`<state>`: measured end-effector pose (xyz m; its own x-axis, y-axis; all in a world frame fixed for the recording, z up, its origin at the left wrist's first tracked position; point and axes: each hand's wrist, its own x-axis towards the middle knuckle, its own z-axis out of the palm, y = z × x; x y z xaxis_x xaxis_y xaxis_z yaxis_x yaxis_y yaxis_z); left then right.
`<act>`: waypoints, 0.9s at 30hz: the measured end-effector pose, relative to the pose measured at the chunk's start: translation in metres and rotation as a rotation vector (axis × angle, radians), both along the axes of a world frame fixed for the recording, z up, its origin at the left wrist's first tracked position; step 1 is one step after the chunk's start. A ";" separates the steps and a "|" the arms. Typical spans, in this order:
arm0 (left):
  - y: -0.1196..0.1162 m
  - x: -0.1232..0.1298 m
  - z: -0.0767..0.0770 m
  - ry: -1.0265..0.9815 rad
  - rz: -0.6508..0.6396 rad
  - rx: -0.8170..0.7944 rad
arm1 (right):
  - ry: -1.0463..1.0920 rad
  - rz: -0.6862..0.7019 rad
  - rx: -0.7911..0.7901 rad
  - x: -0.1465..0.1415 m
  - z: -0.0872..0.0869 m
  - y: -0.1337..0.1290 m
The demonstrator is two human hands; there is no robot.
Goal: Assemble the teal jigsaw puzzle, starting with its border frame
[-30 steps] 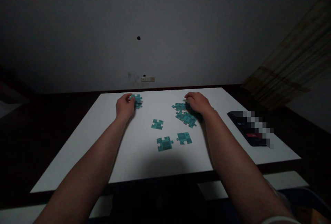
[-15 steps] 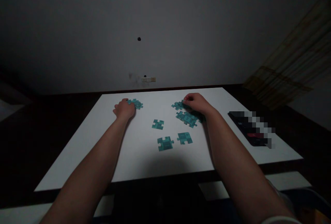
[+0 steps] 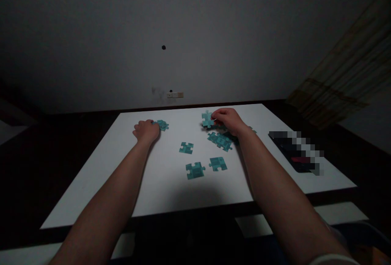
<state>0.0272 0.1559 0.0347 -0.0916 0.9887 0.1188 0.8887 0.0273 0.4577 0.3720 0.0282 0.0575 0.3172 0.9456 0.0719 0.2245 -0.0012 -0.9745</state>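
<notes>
A teal jigsaw puzzle piece [image 3: 207, 119] is pinched between the thumb and fingers of my right hand [image 3: 230, 121], tilted up above the table. Just under that hand lies a heap of teal puzzle pieces [image 3: 220, 140], partly hidden by the hand and wrist. My left hand [image 3: 147, 131], its fingers curled, rests at the left edge of a smaller pile of pieces [image 3: 162, 125]; its fingertips are hidden. Between the arms three single pieces lie flat and apart: one piece [image 3: 186, 148] farther off, a nearer one [image 3: 195, 170], and another [image 3: 218, 164] to its right.
The white table [image 3: 165, 191] carries everything. A dark flat object [image 3: 287, 151], partly pixelated, lies at its right side. Beyond the far edge stands a grey wall [image 3: 229, 53] with sockets [image 3: 175, 95], and a curtain [image 3: 336, 81] hangs at right.
My right hand has lifted a puzzle piece from the heap and shifted slightly left. My left hand has barely moved beside its pile.
</notes>
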 end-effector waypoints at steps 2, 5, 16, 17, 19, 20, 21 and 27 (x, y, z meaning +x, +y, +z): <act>-0.004 0.001 0.003 -0.005 -0.009 0.060 | 0.006 0.026 0.004 -0.009 -0.002 0.002; -0.013 0.005 0.007 -0.109 -0.170 0.242 | 0.008 0.092 -0.002 -0.027 -0.007 0.005; -0.038 0.038 -0.014 -0.674 -0.806 -0.010 | -0.130 0.369 0.048 -0.062 -0.017 0.011; -0.031 0.034 -0.014 -0.703 -0.732 0.040 | -0.124 0.297 0.059 -0.056 -0.015 0.013; -0.016 0.024 -0.011 -0.732 -0.538 0.141 | -0.120 0.044 0.107 -0.037 -0.012 0.016; -0.009 0.018 -0.009 -0.713 -0.430 0.182 | -0.126 -0.106 0.135 -0.025 -0.011 0.016; -0.002 0.012 -0.008 -0.659 -0.328 0.214 | -0.140 -0.248 0.153 -0.012 -0.010 0.016; 0.010 -0.011 -0.003 -0.279 -0.038 0.176 | -0.410 -0.504 -0.073 0.047 -0.014 0.004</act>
